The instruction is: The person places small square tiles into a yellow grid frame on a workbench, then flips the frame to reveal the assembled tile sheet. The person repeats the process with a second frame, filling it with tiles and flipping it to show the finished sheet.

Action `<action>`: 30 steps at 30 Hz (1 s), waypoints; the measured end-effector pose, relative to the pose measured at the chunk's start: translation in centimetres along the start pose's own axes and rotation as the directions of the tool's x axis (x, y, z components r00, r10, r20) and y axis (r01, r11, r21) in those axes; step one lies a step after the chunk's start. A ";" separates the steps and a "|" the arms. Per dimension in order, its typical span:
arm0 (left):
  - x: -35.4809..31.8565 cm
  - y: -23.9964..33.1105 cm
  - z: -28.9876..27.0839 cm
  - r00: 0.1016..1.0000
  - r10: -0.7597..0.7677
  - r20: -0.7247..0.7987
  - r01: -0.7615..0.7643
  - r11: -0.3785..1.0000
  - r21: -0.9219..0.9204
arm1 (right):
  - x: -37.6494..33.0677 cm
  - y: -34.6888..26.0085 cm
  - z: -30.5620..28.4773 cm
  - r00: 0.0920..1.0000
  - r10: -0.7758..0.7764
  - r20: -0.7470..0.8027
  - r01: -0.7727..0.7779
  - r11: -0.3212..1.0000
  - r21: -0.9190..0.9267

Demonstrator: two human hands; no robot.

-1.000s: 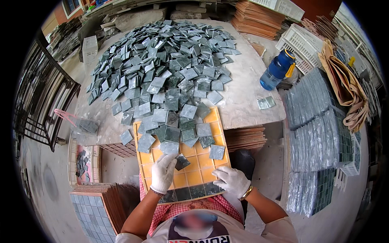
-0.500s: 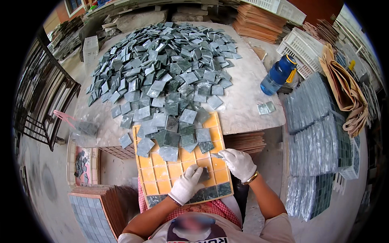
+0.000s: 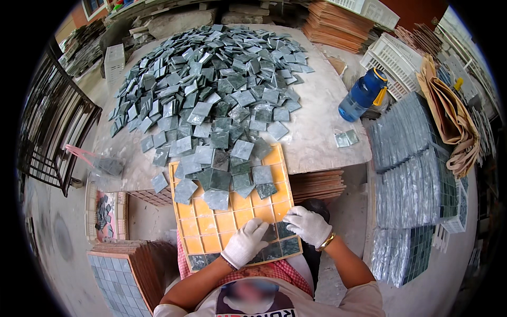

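Observation:
An orange grid board (image 3: 207, 224) with pale dividers lies tilted across my lap and the table's front edge. Dark green square stone tiles (image 3: 289, 246) fill its row nearest me. My right hand (image 3: 309, 226), in a white glove, has its fingers closed at a tile (image 3: 284, 230) in the right-end cell of the second row. My left hand (image 3: 245, 244), gloved too, has its fingers bent together against the neighbouring tile (image 3: 270, 232); its fingertips partly cover that tile. Loose tiles (image 3: 216, 199) overlap the board's far part.
A large heap of green tiles (image 3: 211, 79) covers the table (image 3: 322, 142). A blue bottle (image 3: 360, 98) and a small tile pair (image 3: 346, 139) sit at its right. Stacked tile sheets (image 3: 404, 195) stand on the right, tiled boards (image 3: 119, 280) at lower left, a metal rack (image 3: 58, 116) on the left.
My right hand has come down and toward me, bringing a tile from above the board into the right-end cell. My left hand has stayed nearly in place beside its tile.

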State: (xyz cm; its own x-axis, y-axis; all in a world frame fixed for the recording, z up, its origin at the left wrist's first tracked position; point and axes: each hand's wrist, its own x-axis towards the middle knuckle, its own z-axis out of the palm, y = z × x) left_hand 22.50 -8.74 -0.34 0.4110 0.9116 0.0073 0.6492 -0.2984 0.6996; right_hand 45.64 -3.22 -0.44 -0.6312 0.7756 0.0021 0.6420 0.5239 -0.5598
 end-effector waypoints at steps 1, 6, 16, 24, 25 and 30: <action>0.0 0.1 0.1 1.000 -0.001 0.012 0.001 1.000 -0.002 | -0.4 -0.5 0.2 1.000 0.019 -0.013 -0.019 0.998 -0.064; -0.1 0.5 1.0 0.999 -0.043 -0.002 0.043 0.999 0.026 | -0.4 -3.2 -0.6 0.993 0.082 0.080 -0.058 0.960 -0.275; 3.3 -1.3 -3.1 0.946 -0.040 -0.321 0.096 0.983 0.160 | 10.9 -1.1 -2.3 0.987 0.066 -0.145 -0.092 0.979 -0.182; 6.2 -3.5 -3.5 0.917 0.058 -0.394 0.168 0.841 0.514 | 12.5 1.7 -2.1 0.982 -0.053 -0.183 0.043 0.997 -0.057; 6.0 -4.0 -3.5 0.909 0.084 -0.408 0.150 0.847 0.510 | 12.0 1.3 -2.4 0.973 -0.017 -0.232 0.028 0.999 0.044; 4.4 -6.0 -5.2 0.875 0.237 -0.423 -0.028 0.896 0.443 | 9.0 0.3 -2.4 0.937 0.259 -0.236 -0.105 0.851 0.515</action>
State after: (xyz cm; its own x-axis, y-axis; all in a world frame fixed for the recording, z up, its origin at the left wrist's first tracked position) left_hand 17.08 -1.49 -0.77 0.2427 0.8463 0.4743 0.8537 -0.4185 0.3098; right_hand 41.17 4.75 1.37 -0.3227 0.9451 0.0524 0.3888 0.1828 -0.9030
